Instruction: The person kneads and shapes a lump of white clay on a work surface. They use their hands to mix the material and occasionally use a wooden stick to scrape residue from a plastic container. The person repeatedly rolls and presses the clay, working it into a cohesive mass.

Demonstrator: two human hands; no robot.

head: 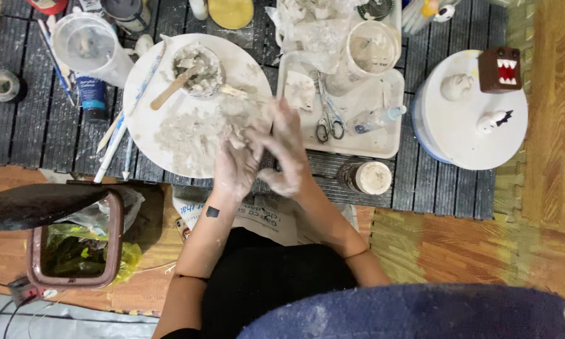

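Both hands are coated in pale grey clay and meet at the near right edge of a round white board point(145, 107). The left hand point(235, 164) and the right hand point(283, 150) are pressed together, fingers curled around each other; motion blur hides whether a lump of clay sits between the palms, so that cannot be told. A smeared patch of grey clay point(191, 133) lies on the board just left of the hands, touching the left fingers or very near them.

On the far part of the board stands a small bowl point(197, 69) holding clay, with a wooden spatula point(172, 89) leaning out of it toward the left. Several brushes point(116, 139) rest across the board's left edge.

To the right of the board is a white rectangular tray point(383, 141). On it lie scissors point(328, 116), a small clear bottle point(376, 118) on its side and a white tub point(373, 47) at the far end. A capped jar point(365, 177) stands just near of the tray.

Well to the right, a round white stand point(464, 135) carries 3 small figures, 1 of them a brown block figure point(499, 69) with a toothed mouth.

At the near left a bin point(75, 242) holds green and clear waste.
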